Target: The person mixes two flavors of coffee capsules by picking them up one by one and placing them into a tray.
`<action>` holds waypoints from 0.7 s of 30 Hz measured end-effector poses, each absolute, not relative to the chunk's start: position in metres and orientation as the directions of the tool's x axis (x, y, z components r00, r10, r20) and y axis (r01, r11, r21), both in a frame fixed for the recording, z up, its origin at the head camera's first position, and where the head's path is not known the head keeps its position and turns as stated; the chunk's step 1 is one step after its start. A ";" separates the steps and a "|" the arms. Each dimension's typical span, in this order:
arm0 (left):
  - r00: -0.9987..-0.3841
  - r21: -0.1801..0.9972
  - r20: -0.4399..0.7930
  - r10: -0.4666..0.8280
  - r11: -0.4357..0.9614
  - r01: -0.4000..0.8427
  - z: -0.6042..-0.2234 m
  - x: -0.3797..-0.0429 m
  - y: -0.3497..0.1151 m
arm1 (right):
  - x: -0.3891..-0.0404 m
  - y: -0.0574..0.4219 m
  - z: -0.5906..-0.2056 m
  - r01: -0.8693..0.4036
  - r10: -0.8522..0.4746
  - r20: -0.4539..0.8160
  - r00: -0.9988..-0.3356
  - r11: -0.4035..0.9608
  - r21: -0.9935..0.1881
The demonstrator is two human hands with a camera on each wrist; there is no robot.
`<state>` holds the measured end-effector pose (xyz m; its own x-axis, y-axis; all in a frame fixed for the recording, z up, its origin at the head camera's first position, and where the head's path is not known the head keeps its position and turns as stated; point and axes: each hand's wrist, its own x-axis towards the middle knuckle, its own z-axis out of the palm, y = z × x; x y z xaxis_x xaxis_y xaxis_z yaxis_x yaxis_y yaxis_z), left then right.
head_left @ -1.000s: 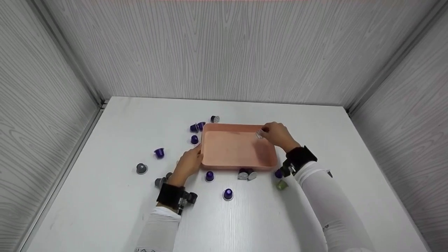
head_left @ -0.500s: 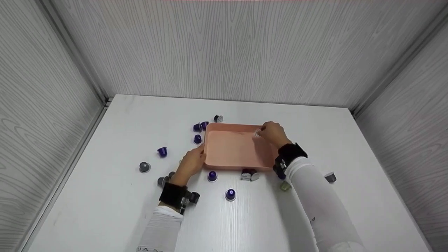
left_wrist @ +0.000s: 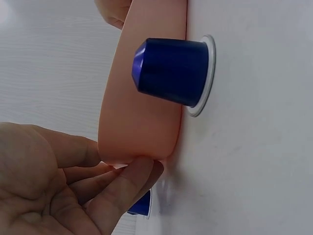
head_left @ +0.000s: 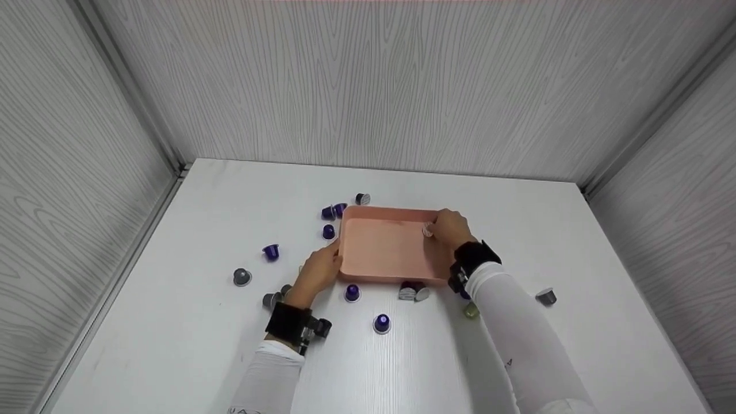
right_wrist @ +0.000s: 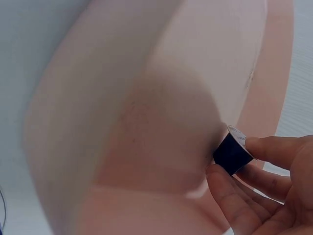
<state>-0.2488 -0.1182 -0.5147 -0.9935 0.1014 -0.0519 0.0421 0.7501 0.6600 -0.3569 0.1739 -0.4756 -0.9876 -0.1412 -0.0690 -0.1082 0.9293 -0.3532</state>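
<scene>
A shallow pink tray (head_left: 382,247) lies on the white table. My left hand (head_left: 319,269) grips its left side; in the left wrist view, thumb and curled fingers (left_wrist: 139,171) meet at the tray's end wall. Inside the tray's far right corner, my right hand (head_left: 451,227) pinches a coffee capsule (head_left: 428,229). The right wrist view shows this capsule as dark blue (right_wrist: 232,152), tilted, its pale lid toward the fingers, low over the tray floor. Whether it touches the floor I cannot tell. A purple capsule (left_wrist: 171,71) stands just outside the tray's near wall.
Purple capsules (head_left: 328,232) lie left of the tray, and grey ones (head_left: 242,277) farther left. Two with pale lids (head_left: 407,292) lean by the near wall. A green capsule (head_left: 471,311) sits beneath the right forearm, a grey one (head_left: 546,296) farther right. Panels (head_left: 368,86) enclose the table.
The right hand has come down slightly into the tray's far right corner with the capsule. My left hand stays at the tray's side. The head view has shifted a little.
</scene>
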 end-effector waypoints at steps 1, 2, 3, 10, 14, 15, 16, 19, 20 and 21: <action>-0.994 0.661 -0.053 0.101 0.749 0.040 -0.515 -0.249 -0.118 | -0.357 0.175 -0.475 -0.110 -0.141 -0.063 -0.988 0.931 -0.348; -0.994 0.661 -0.056 0.099 0.749 0.038 -0.515 -0.250 -0.118 | -0.357 0.175 -0.474 -0.114 -0.143 -0.058 -0.988 0.932 -0.345; -0.994 0.663 -0.051 0.101 0.747 0.042 -0.516 -0.250 -0.118 | -0.356 0.176 -0.474 -0.119 -0.145 -0.051 -0.988 0.931 -0.344; -0.994 0.649 0.000 0.111 0.756 0.084 -0.515 -0.249 -0.120 | -0.357 0.181 -0.473 -0.152 -0.168 -0.018 -0.986 0.924 -0.352; -0.994 0.652 -0.010 0.110 0.754 0.077 -0.515 -0.249 -0.119 | -0.356 0.185 -0.470 -0.147 -0.161 -0.008 -0.987 0.920 -0.363; -0.994 0.654 -0.016 0.111 0.753 0.073 -0.515 -0.249 -0.119 | -0.355 0.187 -0.469 -0.157 -0.170 -0.004 -0.985 0.917 -0.366; -0.994 0.656 -0.021 0.111 0.752 0.070 -0.515 -0.249 -0.119 | -0.354 0.189 -0.469 -0.169 -0.181 0.001 -0.983 0.915 -0.366; -0.993 0.660 -0.038 0.111 0.749 0.058 -0.515 -0.249 -0.118 | -0.351 0.194 -0.466 -0.215 -0.226 0.017 -0.974 0.901 -0.378; -0.993 0.660 -0.040 0.109 0.750 0.055 -0.515 -0.249 -0.118 | -0.350 0.196 -0.464 -0.225 -0.235 0.022 -0.972 0.895 -0.385; -0.993 0.660 -0.039 0.108 0.749 0.055 -0.515 -0.249 -0.118 | -0.349 0.198 -0.463 -0.238 -0.246 0.030 -0.969 0.889 -0.391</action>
